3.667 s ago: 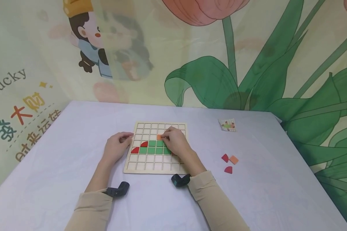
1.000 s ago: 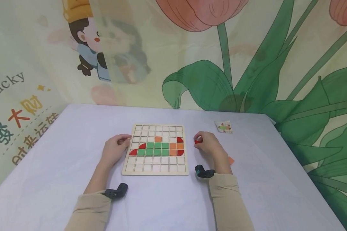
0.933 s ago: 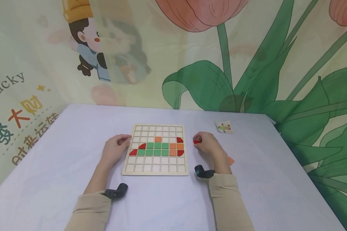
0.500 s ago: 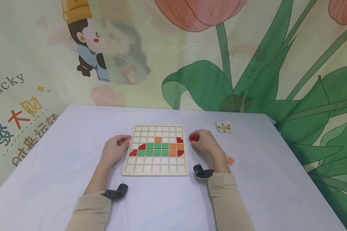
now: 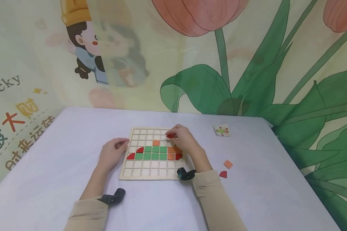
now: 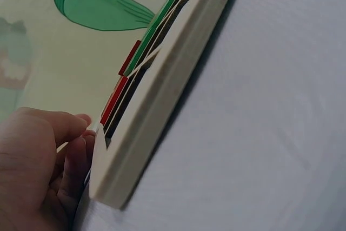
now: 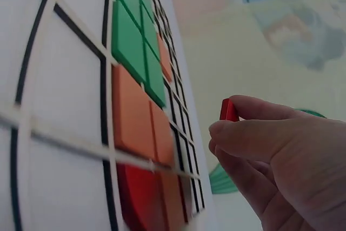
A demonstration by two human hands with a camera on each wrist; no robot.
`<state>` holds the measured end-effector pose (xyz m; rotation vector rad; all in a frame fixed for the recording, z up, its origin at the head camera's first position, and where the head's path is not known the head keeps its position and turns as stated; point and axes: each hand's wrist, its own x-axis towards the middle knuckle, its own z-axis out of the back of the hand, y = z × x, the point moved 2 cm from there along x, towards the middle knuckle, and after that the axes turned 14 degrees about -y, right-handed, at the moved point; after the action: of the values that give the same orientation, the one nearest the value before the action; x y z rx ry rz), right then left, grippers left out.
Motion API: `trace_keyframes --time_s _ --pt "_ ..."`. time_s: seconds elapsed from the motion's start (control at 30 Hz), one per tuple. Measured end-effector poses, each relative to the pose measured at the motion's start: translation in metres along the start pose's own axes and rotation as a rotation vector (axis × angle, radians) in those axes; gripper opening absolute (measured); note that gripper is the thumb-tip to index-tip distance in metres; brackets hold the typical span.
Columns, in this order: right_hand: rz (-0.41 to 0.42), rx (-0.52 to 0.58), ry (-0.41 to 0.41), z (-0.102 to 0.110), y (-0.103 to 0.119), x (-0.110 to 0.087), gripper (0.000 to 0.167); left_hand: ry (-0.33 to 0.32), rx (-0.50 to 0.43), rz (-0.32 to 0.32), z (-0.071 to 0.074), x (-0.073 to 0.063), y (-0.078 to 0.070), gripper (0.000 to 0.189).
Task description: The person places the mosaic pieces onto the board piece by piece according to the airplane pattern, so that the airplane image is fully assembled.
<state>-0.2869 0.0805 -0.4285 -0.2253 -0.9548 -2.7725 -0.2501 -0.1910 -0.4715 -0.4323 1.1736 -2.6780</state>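
Note:
In the head view, a wooden grid board [image 5: 146, 173] lies on the table, with green squares [image 5: 155, 156], orange squares and red quarter-circle tiles [image 5: 130, 156] set in its cells. My right hand [image 5: 186, 140] pinches a red quarter-circle tile [image 5: 170, 136] between thumb and fingertips, over the board's upper right part. The right wrist view shows this tile [image 7: 228, 110] held on edge, raised above the board's surface. My left hand [image 5: 111, 153] holds the board's left edge with its fingertips; in the left wrist view they meet the rim [image 6: 96, 166] near a corner.
Right of the board, an orange square tile [image 5: 228, 164] and a red quarter-circle tile [image 5: 223, 174] lie loose on the white tabletop [image 5: 263, 192]. Farther back sits a small pattern card [image 5: 222, 130] printed with a coloured grid. A cartoon backdrop [image 5: 196, 86] stands behind the table.
My right hand has carried the red tile leftward from beside the board to above its upper right cells. Earlier it was at the orange square on the board. The left hand stays at the edge.

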Motion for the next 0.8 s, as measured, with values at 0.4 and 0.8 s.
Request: trace_keyframes --time_s 0.4,0.8 --pt "0.116 -0.024 0.005 -0.021 0.004 0.007 0.025 0.011 -0.013 0.012 -0.008 -0.002 -0.006 0.030" --pt "0.139 0.002 -0.048 -0.039 0.013 0.015 0.023 -0.002 0.021 0.023 0.001 0.001 0.000 0.030"
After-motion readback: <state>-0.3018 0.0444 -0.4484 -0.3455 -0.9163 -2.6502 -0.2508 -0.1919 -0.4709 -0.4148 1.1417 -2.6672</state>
